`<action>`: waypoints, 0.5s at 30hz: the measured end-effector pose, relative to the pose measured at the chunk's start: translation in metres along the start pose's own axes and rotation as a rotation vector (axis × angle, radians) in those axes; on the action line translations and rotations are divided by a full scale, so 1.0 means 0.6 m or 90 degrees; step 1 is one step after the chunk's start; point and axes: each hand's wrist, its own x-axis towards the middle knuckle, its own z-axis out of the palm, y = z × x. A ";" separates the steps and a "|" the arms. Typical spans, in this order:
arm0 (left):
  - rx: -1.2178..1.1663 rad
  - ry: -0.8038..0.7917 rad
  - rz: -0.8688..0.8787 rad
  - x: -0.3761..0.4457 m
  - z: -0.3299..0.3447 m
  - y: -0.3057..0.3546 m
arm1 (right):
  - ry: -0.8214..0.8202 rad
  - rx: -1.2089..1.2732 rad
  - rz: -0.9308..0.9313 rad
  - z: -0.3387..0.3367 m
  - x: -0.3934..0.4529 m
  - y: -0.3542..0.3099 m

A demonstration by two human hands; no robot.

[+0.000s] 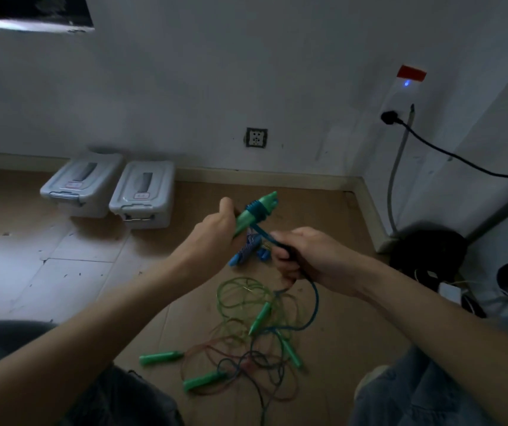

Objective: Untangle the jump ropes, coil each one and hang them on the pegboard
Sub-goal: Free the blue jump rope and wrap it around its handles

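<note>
while gripped, rope (313, 302) (blue) between fingers (280, 256)

Both forearms were bare, with no sleeve reaching into view, and no watch, band or ring showed on either wrist or on the fingers that could be seen. The left hand (212, 229) and the right hand (305, 256) wore no gloves. The legs were clad in blue-grey denim, faded and softly creased over the right leg (425, 392), darker over the left leg (129, 395) in the dim light.
</note>
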 end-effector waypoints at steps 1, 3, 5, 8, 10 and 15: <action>0.023 -0.007 -0.018 0.005 0.003 -0.006 | -0.022 0.028 0.014 -0.001 -0.002 -0.001; 0.081 -0.003 -0.061 0.010 0.007 -0.017 | -0.078 0.043 0.034 -0.003 -0.008 -0.004; 0.206 -0.009 -0.044 0.008 0.017 -0.026 | -0.101 -0.032 0.021 -0.003 -0.012 -0.008; 0.376 -0.132 0.069 -0.013 0.043 -0.028 | -0.093 -0.163 0.013 -0.006 -0.013 -0.026; 0.330 -0.236 0.188 -0.029 0.053 -0.014 | -0.017 -0.206 0.005 -0.019 -0.011 -0.039; -0.010 -0.234 0.309 -0.045 0.006 0.040 | 0.116 -0.286 -0.022 -0.046 -0.009 -0.044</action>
